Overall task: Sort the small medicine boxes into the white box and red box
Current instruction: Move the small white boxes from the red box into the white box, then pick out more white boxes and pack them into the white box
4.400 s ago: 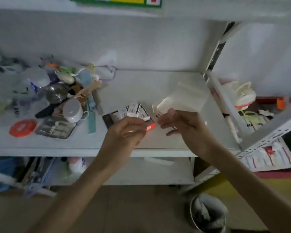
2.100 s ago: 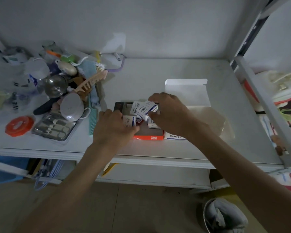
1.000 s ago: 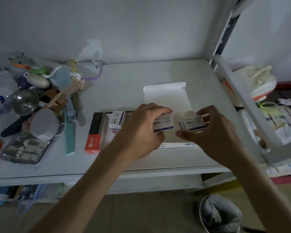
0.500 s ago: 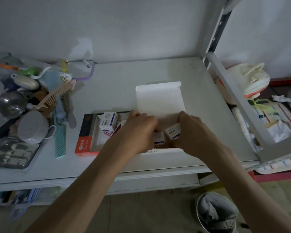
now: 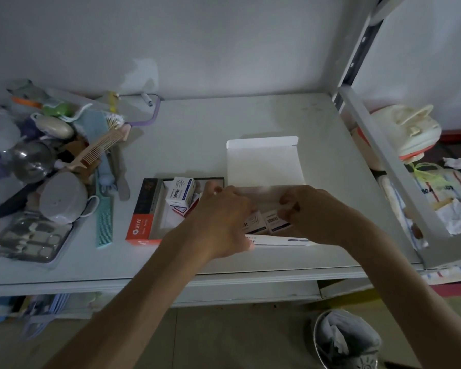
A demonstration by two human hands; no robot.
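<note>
The white box [image 5: 277,240] lies open on the shelf with its lid [image 5: 264,161] folded back. Inside it two small medicine boxes lie side by side, the left box [image 5: 254,224] and the right box [image 5: 275,222]. My left hand [image 5: 224,214] rests on the left one and hides part of it. My right hand [image 5: 314,214] pinches the top edge of the right one. Left of the white box lies the red box [image 5: 141,225], with a small medicine box [image 5: 180,191] resting in it on top of another [image 5: 186,209].
A teal comb [image 5: 104,217], a manicure set [image 5: 30,238], a round grey case [image 5: 63,198] and a pile of toiletries crowd the shelf's left. A slanted metal frame [image 5: 383,161] bounds the right side. A bin [image 5: 346,339] stands on the floor below.
Both hands carried a small medicine box each from the red box over to the white box and lowered them in; the two boxes now lie flat side by side.
</note>
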